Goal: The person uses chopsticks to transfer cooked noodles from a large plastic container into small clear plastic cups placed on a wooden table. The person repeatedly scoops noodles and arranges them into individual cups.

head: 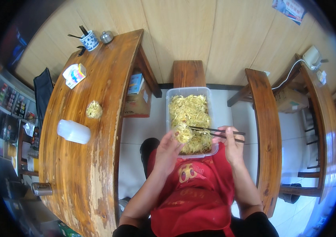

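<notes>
My left hand (169, 148) holds a small clear cup (182, 133) heaped with pale yellow shreds of food. In my right hand (232, 145) is a pair of dark chopsticks (220, 130), their tips at the cup's far side. Both hands are over a large clear plastic tub (211, 91) filled with the same shredded food (189, 109), darker at its near end. The tub's far end meets a wooden bench (189, 72); its near end is by my red apron (190, 204). What supports it underneath is hidden.
On the wooden table (76, 166) to my left stand another filled cup (94, 110), a stack of translucent cups (73, 131), a tissue pack (75, 75), a chopstick holder (89, 41) and a metal canister (41, 189). A second bench (264, 142) runs along my right.
</notes>
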